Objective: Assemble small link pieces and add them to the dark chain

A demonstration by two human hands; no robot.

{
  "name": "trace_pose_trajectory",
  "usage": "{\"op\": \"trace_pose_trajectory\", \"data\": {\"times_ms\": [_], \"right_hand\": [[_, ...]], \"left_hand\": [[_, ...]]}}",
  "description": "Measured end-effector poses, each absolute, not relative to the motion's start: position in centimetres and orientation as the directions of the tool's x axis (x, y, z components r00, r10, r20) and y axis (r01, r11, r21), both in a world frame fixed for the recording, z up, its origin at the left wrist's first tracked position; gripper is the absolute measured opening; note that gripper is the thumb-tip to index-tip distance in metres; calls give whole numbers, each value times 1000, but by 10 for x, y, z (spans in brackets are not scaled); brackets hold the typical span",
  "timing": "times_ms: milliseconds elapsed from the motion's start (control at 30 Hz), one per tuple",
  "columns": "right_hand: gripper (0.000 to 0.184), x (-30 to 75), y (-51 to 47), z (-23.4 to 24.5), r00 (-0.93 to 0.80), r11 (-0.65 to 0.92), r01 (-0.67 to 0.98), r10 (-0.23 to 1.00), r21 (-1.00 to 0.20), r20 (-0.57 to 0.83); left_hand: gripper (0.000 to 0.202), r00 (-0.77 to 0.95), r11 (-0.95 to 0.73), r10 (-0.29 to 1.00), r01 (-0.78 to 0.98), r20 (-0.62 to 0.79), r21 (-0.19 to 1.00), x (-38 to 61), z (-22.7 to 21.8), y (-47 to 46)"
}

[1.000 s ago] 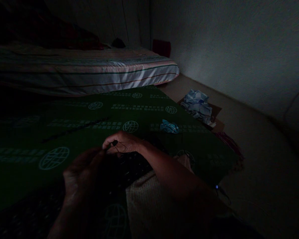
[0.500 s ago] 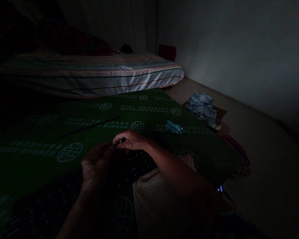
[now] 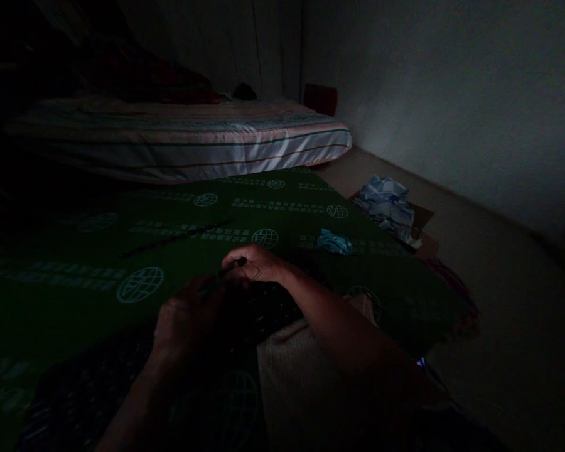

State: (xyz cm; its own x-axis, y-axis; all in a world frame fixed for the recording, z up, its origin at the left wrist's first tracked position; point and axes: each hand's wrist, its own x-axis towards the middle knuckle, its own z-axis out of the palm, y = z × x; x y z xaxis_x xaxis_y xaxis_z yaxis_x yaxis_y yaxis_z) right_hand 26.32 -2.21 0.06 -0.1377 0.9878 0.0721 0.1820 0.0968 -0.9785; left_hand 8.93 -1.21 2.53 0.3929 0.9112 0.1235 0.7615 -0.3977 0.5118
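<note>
In the dim light my left hand [image 3: 183, 317] is closed, fingers bent around a thin dark strip [image 3: 211, 287]. The strip runs up towards my right hand [image 3: 252, 260], which is closed around its far end, with a small dark tip showing by the fingers. A fine thread-like loop hangs beside the right palm; its nature is too dark to make out. Beneath both hands lies black speckled cloth [image 3: 277, 307]. Under my right forearm rests a beige textured cloth [image 3: 287, 376].
The green printed board [image 3: 188, 251] carries a long dark strip [image 3: 174, 240] and a crumpled blue cloth [image 3: 334, 242]. A bed [image 3: 245, 144] with a striped sheet stands behind it. To the right, a pale blue cloth heap [image 3: 386, 201] lies on cardboard on the floor.
My left hand's fingers have shifted, and more of the dark strip now shows between the hands. My right hand keeps nearly the same pose; the whole view has shifted slightly.
</note>
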Motion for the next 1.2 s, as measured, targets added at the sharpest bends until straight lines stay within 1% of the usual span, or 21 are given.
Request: {"op": "trace_pose_trajectory", "data": {"times_ms": [67,100,167,233,367,500,633,1200], "right_hand": [[13,262,-23,0,-134,92,150,988,-984,72],[13,261,-24,1,-134,90,138,988,-986,71],[12,259,-25,2,-140,79,121,988,-990,61],[12,257,-27,2,-136,63,113,990,-992,47],[15,253,-30,1,-104,58,111,993,-992,47],[18,251,-30,-4,-100,70,108,993,-992,60],[20,250,-30,-9,-95,54,135,995,-989,41],[19,244,-34,-6,-62,25,228,998,-973,11]], "left_hand": [[35,497,-490,864,790,83,369,82,24,-12],[35,550,-545,831,771,85,330,79,22,-12],[37,628,-626,771,717,104,307,73,17,-13],[37,670,-675,730,680,131,286,68,11,-15],[35,685,-715,699,661,204,228,63,-1,-18],[33,691,-735,678,639,251,226,60,-9,-19],[31,687,-743,668,630,285,226,57,-13,-20],[22,662,-722,691,633,289,278,56,-6,-28]]}}
